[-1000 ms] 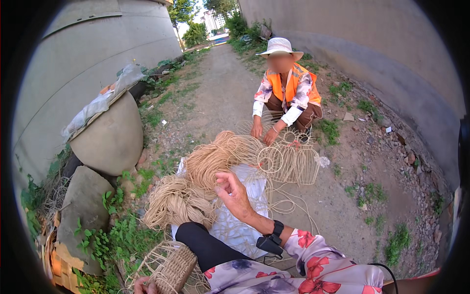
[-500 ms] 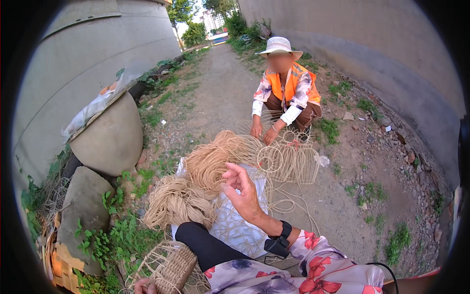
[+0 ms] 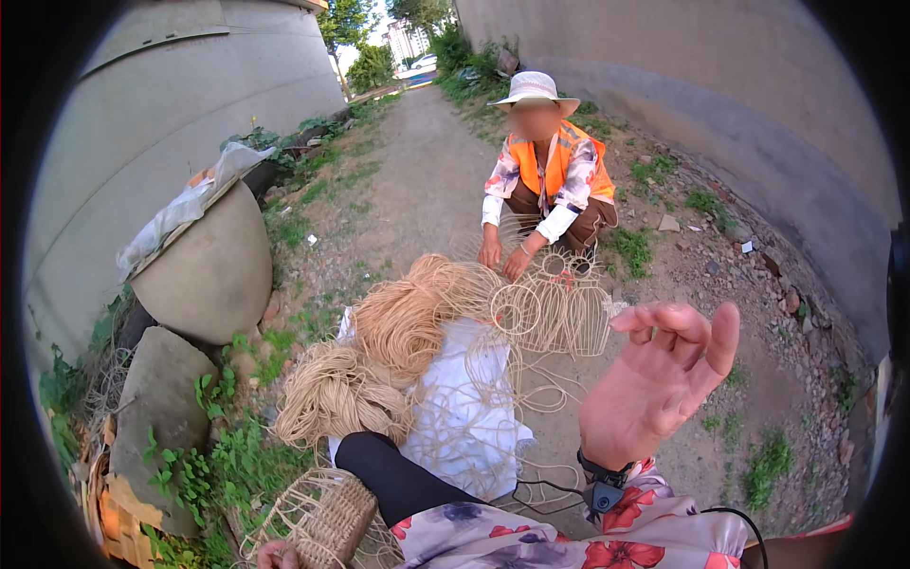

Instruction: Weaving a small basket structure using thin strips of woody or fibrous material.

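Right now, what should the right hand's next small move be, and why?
Probably lower the right hand toward the woven basket: it is raised apart, palm showing, nothing discernible in it, while only the left hand is at the basket.

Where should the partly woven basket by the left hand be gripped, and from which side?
Probably by the basket's close-woven wall, from above: it looks firmer than the open strands on its left, while the leg crowds its right and the left hand its near end.
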`<state>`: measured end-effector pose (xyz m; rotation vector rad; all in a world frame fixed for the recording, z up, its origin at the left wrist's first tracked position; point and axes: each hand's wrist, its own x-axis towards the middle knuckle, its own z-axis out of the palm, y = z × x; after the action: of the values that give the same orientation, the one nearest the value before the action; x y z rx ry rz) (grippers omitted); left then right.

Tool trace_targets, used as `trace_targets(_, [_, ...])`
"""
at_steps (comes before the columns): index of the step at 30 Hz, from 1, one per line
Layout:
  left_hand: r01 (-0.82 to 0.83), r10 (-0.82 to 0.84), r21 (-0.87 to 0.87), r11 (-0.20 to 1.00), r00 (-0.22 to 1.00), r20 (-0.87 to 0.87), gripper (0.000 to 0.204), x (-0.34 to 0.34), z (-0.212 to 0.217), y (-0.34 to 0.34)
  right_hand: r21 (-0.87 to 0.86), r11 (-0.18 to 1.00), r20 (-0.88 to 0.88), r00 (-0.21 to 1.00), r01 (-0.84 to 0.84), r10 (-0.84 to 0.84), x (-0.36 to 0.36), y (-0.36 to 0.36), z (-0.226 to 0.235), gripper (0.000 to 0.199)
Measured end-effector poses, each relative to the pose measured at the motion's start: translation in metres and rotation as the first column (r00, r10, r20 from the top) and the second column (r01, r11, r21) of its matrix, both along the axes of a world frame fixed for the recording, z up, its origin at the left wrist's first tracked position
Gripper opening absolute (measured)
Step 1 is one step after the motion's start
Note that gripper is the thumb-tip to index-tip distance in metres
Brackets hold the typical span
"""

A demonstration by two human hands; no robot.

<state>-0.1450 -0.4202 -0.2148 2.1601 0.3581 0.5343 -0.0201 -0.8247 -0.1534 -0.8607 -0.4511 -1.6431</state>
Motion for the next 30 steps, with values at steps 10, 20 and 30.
trace_targets(10, [-0.02, 0.02, -0.001, 1.0, 1.0, -0.003, 0.021, -0.004, -0.008, 0.007, -0.072, 0.997, -0.043, 0.999, -0.034, 0.031, -0.003, 0.006, -0.007, 0.081])
trace_targets(20, [-0.011, 0.012, 0.057, 0.998, 1.0, -0.018, 0.021, -0.002, -0.001, 0.003, 0.016, 0.992, 0.094, 0.988, 0.125, -0.126, -0.01, 0.006, 0.004, 0.091])
trace_targets(30, [0.006, -0.005, 0.06, 0.998, 1.0, -0.029, 0.021, -0.004, -0.001, 0.004, -0.013, 0.988, 0.084, 0.985, 0.155, -0.154, -0.013, 0.005, -0.001, 0.086])
